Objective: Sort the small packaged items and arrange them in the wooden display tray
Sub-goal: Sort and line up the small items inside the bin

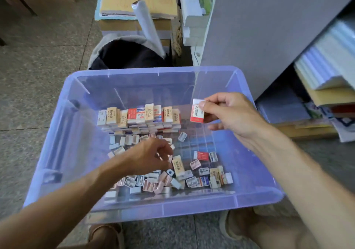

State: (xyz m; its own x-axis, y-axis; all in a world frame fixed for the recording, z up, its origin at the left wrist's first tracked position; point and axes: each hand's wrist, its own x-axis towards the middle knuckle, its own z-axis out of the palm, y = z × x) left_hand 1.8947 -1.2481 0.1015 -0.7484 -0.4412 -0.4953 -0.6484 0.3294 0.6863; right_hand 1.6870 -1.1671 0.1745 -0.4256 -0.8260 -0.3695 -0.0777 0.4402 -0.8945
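A clear blue plastic bin (63, 125) on the floor holds many small packaged items. Along its far side stand neat stacked rows of packets (140, 116). Loose packets (165, 181) lie scattered over the near part of the bottom. My right hand (232, 114) is raised over the bin's right side and pinches a red and white packet marked 2B (196, 112). Low in the bin, my left hand (151, 156) has curled fingers at a beige packet (178, 166) in the loose pile; whether it grips the packet is unclear. No wooden tray is in view.
A grey cabinet side (259, 27) stands right behind the bin, with stacked books and papers (326, 87) on shelves at the right. Beyond the bin are a dark bag (126, 54), a rolled paper (148, 25) and a box with notebooks (138, 0). My sandalled feet (109, 233) are below.
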